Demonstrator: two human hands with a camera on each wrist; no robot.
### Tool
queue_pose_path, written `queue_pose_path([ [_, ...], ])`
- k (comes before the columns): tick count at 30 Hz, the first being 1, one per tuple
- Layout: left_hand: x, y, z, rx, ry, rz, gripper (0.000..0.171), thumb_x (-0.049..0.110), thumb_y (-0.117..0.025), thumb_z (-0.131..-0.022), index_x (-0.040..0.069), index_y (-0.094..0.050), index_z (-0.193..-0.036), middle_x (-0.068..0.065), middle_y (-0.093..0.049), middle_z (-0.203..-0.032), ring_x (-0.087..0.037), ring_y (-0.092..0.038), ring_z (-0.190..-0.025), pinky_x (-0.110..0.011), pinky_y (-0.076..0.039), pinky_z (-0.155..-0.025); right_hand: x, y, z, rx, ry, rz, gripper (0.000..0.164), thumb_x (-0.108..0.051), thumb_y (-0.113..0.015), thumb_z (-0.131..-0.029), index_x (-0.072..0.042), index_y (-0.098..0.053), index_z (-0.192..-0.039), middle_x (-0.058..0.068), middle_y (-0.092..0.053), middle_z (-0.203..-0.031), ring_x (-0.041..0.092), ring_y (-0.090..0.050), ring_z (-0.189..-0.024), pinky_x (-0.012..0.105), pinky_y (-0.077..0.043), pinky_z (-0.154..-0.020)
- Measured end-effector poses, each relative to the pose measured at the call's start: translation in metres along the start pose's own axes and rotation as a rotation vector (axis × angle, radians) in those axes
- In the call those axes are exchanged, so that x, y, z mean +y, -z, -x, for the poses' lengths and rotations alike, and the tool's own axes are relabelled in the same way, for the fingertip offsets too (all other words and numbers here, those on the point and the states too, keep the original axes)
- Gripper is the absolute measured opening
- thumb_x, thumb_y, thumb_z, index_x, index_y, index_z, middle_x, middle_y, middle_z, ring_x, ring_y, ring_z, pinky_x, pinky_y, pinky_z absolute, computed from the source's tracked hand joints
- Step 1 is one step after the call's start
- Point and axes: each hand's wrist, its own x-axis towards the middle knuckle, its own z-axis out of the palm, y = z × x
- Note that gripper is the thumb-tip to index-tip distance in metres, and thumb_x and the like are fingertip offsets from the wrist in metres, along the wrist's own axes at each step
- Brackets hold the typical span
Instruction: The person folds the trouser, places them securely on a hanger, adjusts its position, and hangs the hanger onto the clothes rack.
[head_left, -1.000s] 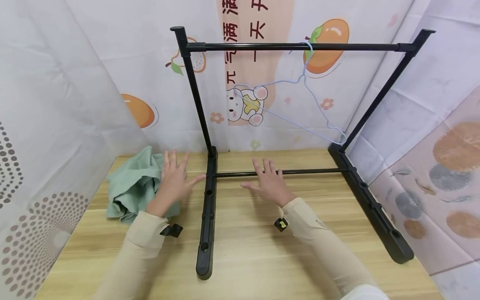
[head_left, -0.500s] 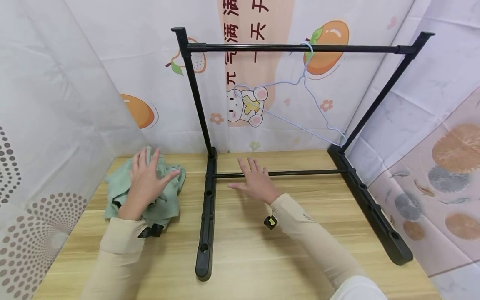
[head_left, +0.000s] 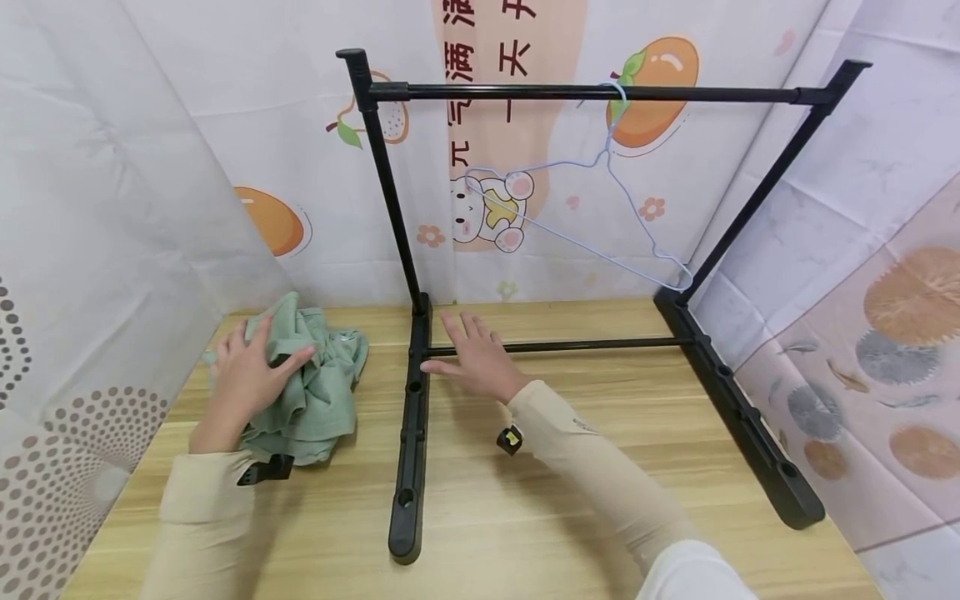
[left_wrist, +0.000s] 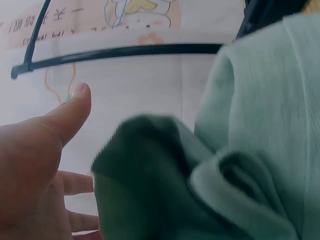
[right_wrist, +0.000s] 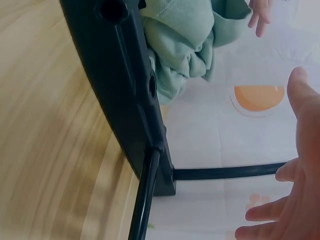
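Note:
A crumpled green cloth garment lies in a heap on the left of the table. My left hand is at the garment's left side, thumb and fingers spread loosely; in the left wrist view its fingertips pass behind a green fold. My right hand hovers with fingers apart by the left foot of a black clothes rack, overlapping the low crossbar in the head view. The right wrist view shows nothing in that hand. From the rack's top bar hangs a light blue wire hanger, tilted, its right corner low near the right upright.
Two long black feet carry the rack: the left foot stands between my hands, the right foot farther right. A thin crossbar joins them. Printed curtains surround the wooden table at the back and sides.
Both hands have moved left. My left hand has passed over the garment from its right side to its left; my right hand has come closer to the rack's left foot.

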Motion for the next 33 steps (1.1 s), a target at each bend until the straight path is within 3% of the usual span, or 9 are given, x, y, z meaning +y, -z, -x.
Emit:
queue_pose_path([
  [7,-0.021,-0.005,0.000,-0.039,0.017,0.011,0.097,0.068,-0.043,-0.093,0.000,-0.013,-0.154,-0.043,-0.009,-0.151,-0.066,-0.012,-0.132,-0.077,-0.017,-0.098,-0.003,-0.011,-0.006,0.006,0.011,0.026,0.094,-0.070,-0.049,-0.089,-0.021,-0.009,-0.158,0.017,-0.014,-0.163,0.039,-0.016,-0.150,0.061,-0.021,-0.117],
  [13,-0.039,0.004,-0.002,-0.059,0.015,0.026,0.091,0.062,-0.040,-0.097,-0.004,-0.013,-0.153,-0.046,-0.011,-0.147,-0.071,-0.012,-0.128,-0.080,-0.016,-0.095,-0.010,-0.017,-0.010,-0.010,0.036,-0.002,0.095,-0.070,-0.051,-0.087,-0.023,-0.008,-0.158,0.017,-0.016,-0.162,0.039,-0.017,-0.149,0.062,-0.023,-0.116],
  [20,-0.052,0.012,-0.008,-0.215,0.005,0.023,0.088,0.059,-0.036,-0.100,-0.002,-0.003,-0.154,-0.047,-0.017,-0.146,-0.067,-0.018,-0.130,-0.076,-0.023,-0.100,-0.018,-0.018,-0.017,-0.033,0.069,0.009,0.097,-0.069,-0.055,-0.086,-0.023,-0.010,-0.158,0.019,-0.019,-0.161,0.038,-0.020,-0.149,0.060,-0.027,-0.115],
  [28,-0.067,0.003,-0.009,-0.376,0.065,0.081,0.098,0.061,-0.037,-0.098,-0.011,0.004,-0.150,-0.046,-0.007,-0.148,-0.067,-0.014,-0.132,-0.074,-0.023,-0.103,-0.035,-0.029,-0.028,-0.066,0.144,0.046,0.098,-0.070,-0.055,-0.085,-0.023,-0.010,-0.158,0.019,-0.021,-0.161,0.038,-0.026,-0.147,0.055,-0.030,-0.116],
  [33,-0.072,-0.004,-0.010,-0.440,0.094,0.082,0.101,0.063,-0.037,-0.097,-0.015,0.003,-0.148,-0.046,-0.005,-0.148,-0.067,-0.013,-0.132,-0.074,-0.025,-0.102,-0.048,-0.037,-0.034,-0.101,0.177,0.047,0.099,-0.071,-0.056,-0.084,-0.024,-0.010,-0.158,0.019,-0.023,-0.160,0.036,-0.025,-0.147,0.055,-0.031,-0.115],
])
